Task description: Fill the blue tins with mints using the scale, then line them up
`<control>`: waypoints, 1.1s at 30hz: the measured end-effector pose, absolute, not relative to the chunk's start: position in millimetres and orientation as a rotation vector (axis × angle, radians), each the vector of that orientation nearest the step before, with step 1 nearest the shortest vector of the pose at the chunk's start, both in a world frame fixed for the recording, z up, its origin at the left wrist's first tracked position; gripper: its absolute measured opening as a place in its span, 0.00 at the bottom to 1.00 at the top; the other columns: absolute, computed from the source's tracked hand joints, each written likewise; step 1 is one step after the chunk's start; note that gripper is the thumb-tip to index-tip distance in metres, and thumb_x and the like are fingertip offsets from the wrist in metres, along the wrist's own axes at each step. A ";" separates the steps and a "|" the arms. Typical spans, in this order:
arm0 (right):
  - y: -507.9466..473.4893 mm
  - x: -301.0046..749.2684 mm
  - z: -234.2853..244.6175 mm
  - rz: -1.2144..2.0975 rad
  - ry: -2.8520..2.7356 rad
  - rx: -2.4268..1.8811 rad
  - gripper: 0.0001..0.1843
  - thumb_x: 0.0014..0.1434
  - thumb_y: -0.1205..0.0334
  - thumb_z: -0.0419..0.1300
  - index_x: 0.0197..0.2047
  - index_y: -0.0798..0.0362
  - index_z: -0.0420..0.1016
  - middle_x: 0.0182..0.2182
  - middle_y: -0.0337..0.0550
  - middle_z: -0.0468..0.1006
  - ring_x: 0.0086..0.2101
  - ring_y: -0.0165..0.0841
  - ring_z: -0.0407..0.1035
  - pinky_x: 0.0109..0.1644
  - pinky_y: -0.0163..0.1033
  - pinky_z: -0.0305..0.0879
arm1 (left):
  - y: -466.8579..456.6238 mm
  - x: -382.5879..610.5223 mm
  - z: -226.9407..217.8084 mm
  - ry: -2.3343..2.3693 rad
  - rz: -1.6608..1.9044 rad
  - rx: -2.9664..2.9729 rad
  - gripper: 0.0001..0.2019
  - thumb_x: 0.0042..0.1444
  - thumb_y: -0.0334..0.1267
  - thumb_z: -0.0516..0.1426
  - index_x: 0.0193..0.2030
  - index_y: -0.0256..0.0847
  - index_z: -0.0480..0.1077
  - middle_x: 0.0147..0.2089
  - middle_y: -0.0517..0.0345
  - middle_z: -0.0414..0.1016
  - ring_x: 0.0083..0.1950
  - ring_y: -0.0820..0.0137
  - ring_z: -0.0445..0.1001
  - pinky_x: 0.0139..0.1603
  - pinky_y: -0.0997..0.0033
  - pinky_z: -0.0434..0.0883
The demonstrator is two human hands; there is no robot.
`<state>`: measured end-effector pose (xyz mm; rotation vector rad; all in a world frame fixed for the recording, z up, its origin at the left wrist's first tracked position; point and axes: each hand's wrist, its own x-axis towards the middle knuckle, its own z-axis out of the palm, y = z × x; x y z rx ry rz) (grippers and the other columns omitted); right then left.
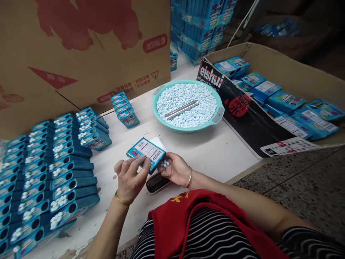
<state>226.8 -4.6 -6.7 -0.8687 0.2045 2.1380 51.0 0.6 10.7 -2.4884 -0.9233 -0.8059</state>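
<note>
A flat blue candy box [148,153], its printed label side facing up, is tilted above the white table in front of me. My left hand [132,176] grips it from the near left, fingers lying across its lower edge. Cupped at the box's right end is my right hand [176,169], with several small pale candies [164,164] in its fingers. Whether that hand also bears the box is partly hidden. Beneath the hands lies a glossy black object [157,182]. Part of a white item [159,143] shows behind the box.
A turquoise basin [185,128] of pale candies holds a metal scoop [182,109]. Rows of upright blue boxes [72,172], many with candies on top, fill the left. A short row [125,109] stands behind. An open carton [242,111] of boxes is at right; a large carton [88,46] stands behind.
</note>
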 end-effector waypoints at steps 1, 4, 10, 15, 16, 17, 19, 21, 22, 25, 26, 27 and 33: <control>-3.8 226.2 -6.2 2.139 0.197 -0.874 0.11 0.61 0.66 0.46 0.32 0.58 0.67 0.18 0.37 0.65 0.16 0.24 0.59 0.13 0.25 0.48 | 0.2 49.7 8.7 -0.928 -0.807 -2.478 0.11 0.54 0.27 0.58 0.44 0.43 0.69 0.40 0.54 0.78 0.41 0.65 0.71 0.44 0.61 0.58; -1.7 224.8 -5.8 2.132 0.193 -0.893 0.12 0.61 0.67 0.45 0.31 0.58 0.67 0.18 0.38 0.67 0.16 0.24 0.60 0.13 0.25 0.47 | -2.1 48.0 4.8 -0.960 -0.811 -2.468 0.11 0.53 0.28 0.59 0.43 0.43 0.69 0.39 0.53 0.78 0.41 0.66 0.70 0.44 0.61 0.58; -1.2 223.8 -8.8 2.151 0.174 -0.880 0.10 0.60 0.67 0.47 0.30 0.58 0.66 0.18 0.37 0.66 0.16 0.24 0.60 0.14 0.25 0.47 | -5.2 46.4 0.4 -0.973 -0.914 -2.377 0.16 0.50 0.26 0.62 0.44 0.47 0.70 0.39 0.56 0.77 0.44 0.67 0.71 0.45 0.62 0.58; 0.0 223.6 -8.7 2.155 0.152 -0.881 0.13 0.62 0.67 0.45 0.30 0.57 0.67 0.18 0.39 0.68 0.16 0.24 0.59 0.14 0.26 0.48 | -4.1 40.7 -9.8 -1.031 -0.900 -2.438 0.17 0.50 0.27 0.60 0.45 0.47 0.69 0.40 0.54 0.76 0.43 0.64 0.71 0.45 0.60 0.58; 0.4 224.2 -8.5 2.153 0.148 -0.879 0.12 0.62 0.67 0.46 0.30 0.57 0.67 0.18 0.39 0.68 0.16 0.24 0.59 0.14 0.26 0.48 | -3.9 40.0 -11.4 -1.076 -0.918 -2.463 0.17 0.49 0.27 0.60 0.46 0.47 0.69 0.42 0.53 0.76 0.43 0.63 0.70 0.45 0.59 0.58; 0.6 225.1 -8.4 2.150 0.144 -0.877 0.11 0.61 0.66 0.47 0.29 0.57 0.67 0.18 0.39 0.68 0.16 0.24 0.60 0.14 0.26 0.48 | -3.5 39.8 -13.0 -1.137 -0.950 -2.493 0.18 0.49 0.28 0.60 0.47 0.47 0.68 0.43 0.53 0.75 0.43 0.62 0.70 0.45 0.59 0.58; 0.3 228.0 -8.8 2.139 0.135 -0.871 0.10 0.60 0.66 0.50 0.29 0.57 0.67 0.19 0.39 0.68 0.17 0.24 0.60 0.15 0.26 0.48 | -1.6 41.0 -16.2 -1.310 -1.067 -2.556 0.18 0.49 0.30 0.60 0.47 0.47 0.67 0.42 0.53 0.74 0.43 0.62 0.70 0.44 0.59 0.60; -1.3 232.6 -10.0 2.117 0.118 -0.875 0.08 0.60 0.66 0.52 0.30 0.58 0.68 0.20 0.40 0.69 0.18 0.23 0.60 0.15 0.25 0.49 | 2.2 43.6 -20.6 -1.531 -1.238 -2.609 0.16 0.50 0.33 0.60 0.46 0.46 0.67 0.40 0.55 0.71 0.42 0.64 0.69 0.44 0.61 0.62; -2.5 235.7 -10.9 2.096 0.103 -0.886 0.08 0.59 0.67 0.52 0.32 0.59 0.69 0.20 0.40 0.69 0.18 0.23 0.61 0.16 0.25 0.49 | 4.6 45.2 -23.4 -1.643 -1.329 -2.627 0.14 0.51 0.34 0.60 0.45 0.45 0.66 0.39 0.57 0.70 0.41 0.66 0.69 0.43 0.63 0.63; -7.3 247.3 -13.9 2.030 0.051 -0.934 0.09 0.59 0.69 0.50 0.36 0.61 0.72 0.22 0.42 0.72 0.20 0.24 0.63 0.17 0.26 0.53 | 12.4 49.0 -32.7 -1.903 -1.526 -2.650 0.12 0.51 0.40 0.62 0.40 0.43 0.66 0.36 0.60 0.68 0.38 0.69 0.68 0.41 0.68 0.65; -9.0 251.6 -14.8 2.016 0.038 -0.947 0.10 0.59 0.69 0.50 0.37 0.61 0.72 0.23 0.43 0.72 0.21 0.25 0.64 0.18 0.27 0.55 | 14.7 49.9 -35.7 -1.949 -1.556 -2.652 0.12 0.51 0.41 0.62 0.39 0.42 0.66 0.36 0.61 0.68 0.38 0.70 0.68 0.41 0.68 0.65; -10.7 255.9 -15.6 2.011 0.030 -0.957 0.11 0.59 0.70 0.49 0.38 0.61 0.72 0.24 0.44 0.73 0.21 0.25 0.65 0.19 0.27 0.57 | 16.5 50.6 -38.3 -1.977 -1.576 -2.653 0.13 0.51 0.42 0.63 0.39 0.42 0.66 0.35 0.61 0.68 0.38 0.70 0.67 0.41 0.69 0.65; -22.5 275.2 -18.6 2.029 -0.030 -0.981 0.10 0.56 0.72 0.55 0.41 0.61 0.72 0.27 0.43 0.74 0.25 0.25 0.67 0.24 0.26 0.60 | 17.8 47.1 -39.5 -2.018 -1.499 -2.707 0.19 0.49 0.45 0.64 0.46 0.42 0.68 0.42 0.57 0.72 0.43 0.67 0.70 0.46 0.67 0.66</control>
